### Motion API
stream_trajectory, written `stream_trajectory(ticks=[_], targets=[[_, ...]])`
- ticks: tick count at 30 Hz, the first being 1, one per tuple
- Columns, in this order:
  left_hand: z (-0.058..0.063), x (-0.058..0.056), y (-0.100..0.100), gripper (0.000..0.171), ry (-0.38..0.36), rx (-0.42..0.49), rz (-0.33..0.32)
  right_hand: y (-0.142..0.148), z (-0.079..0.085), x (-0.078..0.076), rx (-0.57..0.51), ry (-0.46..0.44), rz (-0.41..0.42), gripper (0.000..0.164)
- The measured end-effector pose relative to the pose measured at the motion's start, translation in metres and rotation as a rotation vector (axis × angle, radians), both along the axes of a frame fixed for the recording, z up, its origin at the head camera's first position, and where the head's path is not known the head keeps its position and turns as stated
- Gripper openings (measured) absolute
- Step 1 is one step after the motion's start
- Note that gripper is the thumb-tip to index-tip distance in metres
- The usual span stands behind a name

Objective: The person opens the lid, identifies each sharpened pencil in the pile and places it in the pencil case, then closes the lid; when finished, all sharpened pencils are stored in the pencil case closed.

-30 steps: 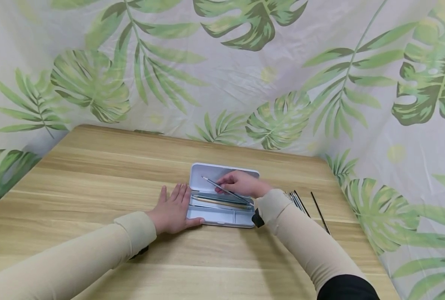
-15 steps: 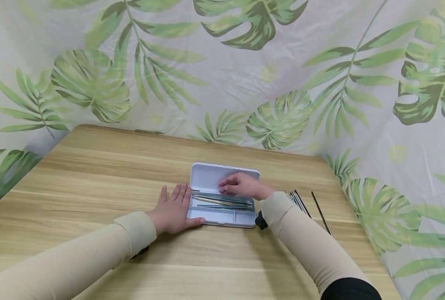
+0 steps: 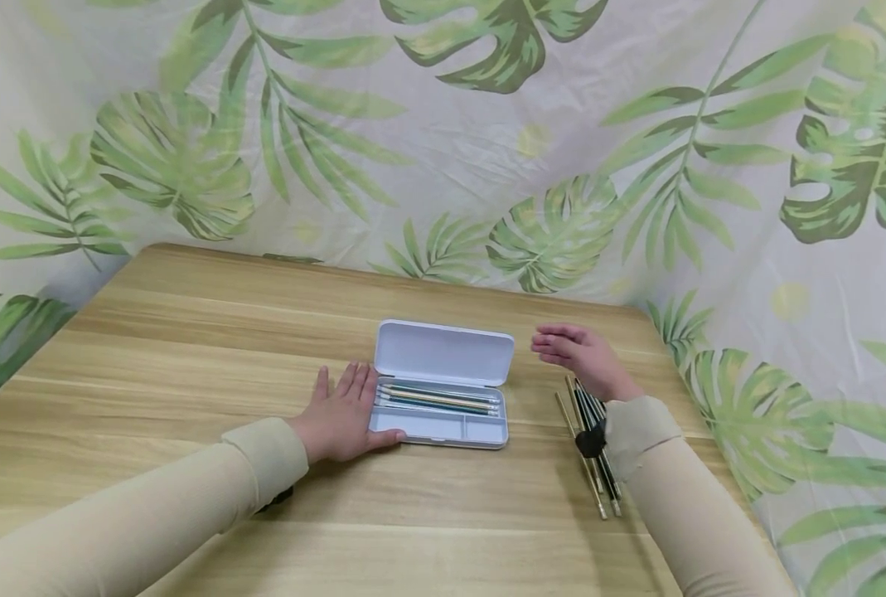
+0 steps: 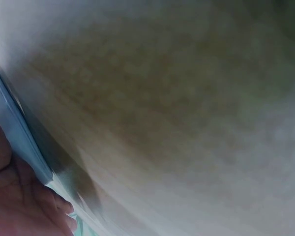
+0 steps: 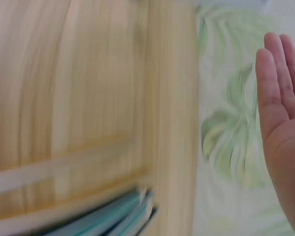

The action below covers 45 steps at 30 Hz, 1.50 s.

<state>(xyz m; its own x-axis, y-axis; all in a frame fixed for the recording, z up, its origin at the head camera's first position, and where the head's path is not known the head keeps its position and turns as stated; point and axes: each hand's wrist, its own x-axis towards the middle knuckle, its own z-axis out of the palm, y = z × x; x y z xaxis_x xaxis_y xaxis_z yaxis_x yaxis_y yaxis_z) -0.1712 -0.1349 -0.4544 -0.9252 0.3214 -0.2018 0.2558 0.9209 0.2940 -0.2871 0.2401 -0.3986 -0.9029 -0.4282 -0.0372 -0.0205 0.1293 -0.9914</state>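
Observation:
A white pencil case point(image 3: 443, 350) lies with its lid raised in the middle of the table. Several pencils point(image 3: 438, 400) lie side by side in its long rear compartment; the front compartments hold nothing visible. My left hand point(image 3: 341, 421) rests flat against the case's left end, fingers straight, thumb along the front edge. In the left wrist view, part of that palm point(image 4: 24, 206) touches the case's side point(image 4: 19, 132). My right hand point(image 3: 580, 356) hovers with extended fingers above a bunch of loose pencils point(image 3: 590, 477), holding nothing. The right wrist view shows its straight fingers point(image 5: 271, 81) and the blurred pencil ends point(image 5: 108, 216).
The wooden table point(image 3: 211, 348) runs back to a leaf-patterned cloth point(image 3: 443, 149), which also hangs along both sides. A dark wrist device point(image 3: 590, 439) on my right arm partly covers the loose pencils.
My right hand set a pencil down in the case's rear compartment, let go, and moved right over the loose pencils. My left hand stays at the case's left end.

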Motion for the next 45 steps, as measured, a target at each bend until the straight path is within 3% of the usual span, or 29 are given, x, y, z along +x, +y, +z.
stream_trajectory(ticks=[3,9,14,18,22,29,32,38,41,45], targets=[[0.001,0.000,-0.001,0.114,-0.012,-0.002,0.002,0.022,-0.002,0.002,0.002,-0.008,-0.055,0.040],[-0.014,-0.005,-0.003,0.118,0.021,-0.002,0.002,0.056,-0.010,0.011,0.040,-0.038,-0.132,0.029],[-0.018,-0.007,-0.003,0.119,0.026,0.004,0.007,0.078,-0.022,0.020,0.184,-0.063,-0.173,0.038],[-0.015,-0.006,-0.002,0.119,0.017,0.010,0.011,0.087,-0.030,0.030,0.368,-0.072,-0.194,0.040],[-0.007,-0.003,-0.001,0.119,0.001,0.007,0.009,0.091,-0.033,0.036,0.463,-0.059,-0.243,0.040],[0.006,0.000,0.002,0.114,-0.028,0.014,0.011,0.091,-0.033,0.037,0.641,0.054,-0.243,0.037],[0.008,0.001,0.003,0.113,-0.029,0.011,0.013,0.090,-0.036,0.036,0.604,0.048,-0.263,0.036],[0.004,0.000,0.003,0.113,-0.029,0.015,0.017,0.092,-0.046,0.034,0.321,-0.080,-0.302,0.044],[0.002,-0.001,0.002,0.114,-0.031,0.018,0.018,0.092,-0.048,0.036,0.367,-0.075,-0.274,0.047],[0.003,-0.001,0.002,0.114,-0.031,0.027,0.016,0.090,-0.047,0.038,0.581,0.017,-0.201,0.045]])
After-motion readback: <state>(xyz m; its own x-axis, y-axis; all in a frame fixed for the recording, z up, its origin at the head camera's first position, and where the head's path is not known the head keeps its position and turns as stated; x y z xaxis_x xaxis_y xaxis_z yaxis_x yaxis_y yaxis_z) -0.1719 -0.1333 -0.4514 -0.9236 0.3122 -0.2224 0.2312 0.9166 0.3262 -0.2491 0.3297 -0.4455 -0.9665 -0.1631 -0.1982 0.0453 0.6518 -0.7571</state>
